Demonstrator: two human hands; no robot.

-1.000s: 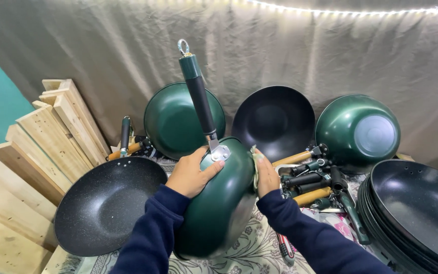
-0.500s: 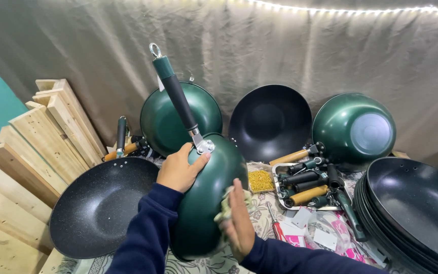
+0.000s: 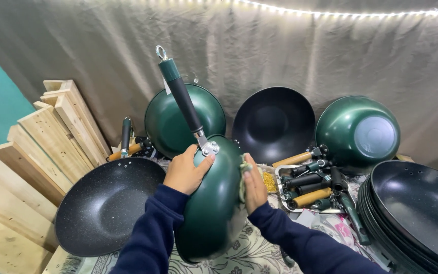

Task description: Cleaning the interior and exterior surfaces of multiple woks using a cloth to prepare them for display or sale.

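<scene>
Green wok [image 3: 214, 208] stands on edge, handle at 11 o'clock, left hand [image 3: 184, 172] gripping its rim, right hand [image 3: 253, 183] pressing a cloth [image 3: 241, 175] flat.

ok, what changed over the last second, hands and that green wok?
The right hand left the wok's top rim, dropped low half a second ago, and now presses a small cloth against the side of the green wok. The wok's handle tilted further left, then settled. The left hand kept its grip by the handle bracket. The speckled pan and the leaning woks did not move.
</scene>
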